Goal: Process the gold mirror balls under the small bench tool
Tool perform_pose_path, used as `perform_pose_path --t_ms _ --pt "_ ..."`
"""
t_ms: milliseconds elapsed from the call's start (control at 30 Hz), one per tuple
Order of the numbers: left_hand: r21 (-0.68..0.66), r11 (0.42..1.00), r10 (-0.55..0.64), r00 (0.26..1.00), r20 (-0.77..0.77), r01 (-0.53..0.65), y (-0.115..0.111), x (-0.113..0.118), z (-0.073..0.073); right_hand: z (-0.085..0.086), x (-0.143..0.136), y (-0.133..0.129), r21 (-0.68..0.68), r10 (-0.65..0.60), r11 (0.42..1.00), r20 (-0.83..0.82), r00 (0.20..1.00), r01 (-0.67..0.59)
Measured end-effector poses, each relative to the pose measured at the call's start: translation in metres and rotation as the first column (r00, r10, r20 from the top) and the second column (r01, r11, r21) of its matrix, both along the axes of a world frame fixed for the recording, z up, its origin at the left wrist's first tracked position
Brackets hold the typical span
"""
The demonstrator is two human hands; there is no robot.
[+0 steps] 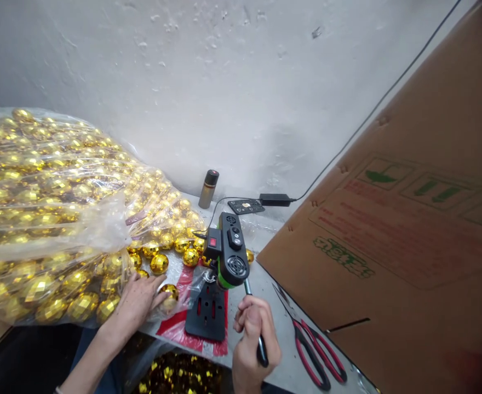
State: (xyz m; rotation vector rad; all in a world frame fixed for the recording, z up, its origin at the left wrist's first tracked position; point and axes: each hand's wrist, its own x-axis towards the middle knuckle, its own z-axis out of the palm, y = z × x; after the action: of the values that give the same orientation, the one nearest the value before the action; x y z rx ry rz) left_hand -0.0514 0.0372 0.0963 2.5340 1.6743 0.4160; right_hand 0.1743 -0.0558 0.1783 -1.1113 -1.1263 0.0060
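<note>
My left hand [136, 298] lies palm down at the mouth of a clear bag. Its fingers are stretched and apart, with the tips at the left side of a shiny gold faceted ball [169, 296]. My right hand [255, 339] is closed round a dark pen-like tool [262, 353], whose thin upper end points at a black device [235, 257] with two round grilles and a red switch. The device stands over a slotted black base plate [206, 323], on red plastic [175, 327]. More loose gold balls [159, 264] lie just beyond my left hand.
A big clear bag [97, 219] of gold balls fills the left. Red-handled scissors [313, 350] lie right, beside a large cardboard box [389, 230]. A small bottle [208, 189], a black remote-like pad [246, 206] and a power adapter [274, 200] stand near the wall.
</note>
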Motion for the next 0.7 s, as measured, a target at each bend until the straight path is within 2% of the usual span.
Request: perform_pose_path --t_ms 100,200,300,333,367,433,500,533,567,600,633,700 --pt "-0.101 0.991 -0.093 0.996 -0.008 0.092 0.000 0.014 0.010 -0.001 -0.001 0.000 -0.005 0.001 1.000 0.001 1.000 -0.001" --pt "-0.210 0.971 -0.109 0.993 0.050 0.118 0.000 0.029 0.013 -0.001 0.000 -0.001 -0.025 0.023 0.999 0.008 1.000 -0.022" --pt "-0.311 0.939 -0.060 0.961 0.269 0.145 -0.001 0.038 0.011 -0.001 0.002 -0.004 -0.045 0.041 0.998 0.027 0.999 -0.040" --pt "-0.327 0.932 -0.019 0.919 0.394 0.159 0.000 0.040 0.010 0.000 0.003 -0.005 -0.046 0.047 0.998 0.033 0.998 -0.045" --pt "-0.342 0.924 0.040 0.846 0.531 0.171 -0.001 0.043 0.010 0.001 0.003 -0.005 -0.043 0.051 0.998 0.037 0.998 -0.050" --pt "-0.403 0.892 0.202 0.615 0.762 0.206 -0.002 0.051 0.009 0.006 0.003 -0.004 -0.030 0.056 0.998 0.039 0.998 -0.055" --pt "-0.493 0.825 0.388 0.358 0.850 0.276 -0.007 0.062 0.008 0.012 0.002 -0.002 -0.016 0.052 0.999 0.035 0.998 -0.051" --pt "-0.529 0.787 0.466 0.256 0.847 0.317 -0.010 0.068 0.007 0.016 0.002 -0.001 -0.011 0.049 0.999 0.032 0.998 -0.048" --pt "-0.555 0.754 0.525 0.185 0.831 0.352 -0.014 0.074 0.005 0.020 0.003 0.001 -0.009 0.047 0.999 0.031 0.998 -0.047" --pt "-0.569 0.735 0.559 0.147 0.816 0.369 -0.018 0.080 0.001 0.023 0.003 0.002 -0.008 0.047 0.999 0.032 0.998 -0.046" --pt "-0.575 0.734 0.567 0.139 0.812 0.360 -0.021 0.086 -0.003 0.026 0.003 0.002 -0.010 0.048 0.999 0.035 0.998 -0.047" --pt "-0.554 0.784 0.514 0.209 0.832 0.281 -0.027 0.095 -0.013 0.031 0.005 0.003 -0.020 0.053 0.998 0.049 0.997 -0.052"
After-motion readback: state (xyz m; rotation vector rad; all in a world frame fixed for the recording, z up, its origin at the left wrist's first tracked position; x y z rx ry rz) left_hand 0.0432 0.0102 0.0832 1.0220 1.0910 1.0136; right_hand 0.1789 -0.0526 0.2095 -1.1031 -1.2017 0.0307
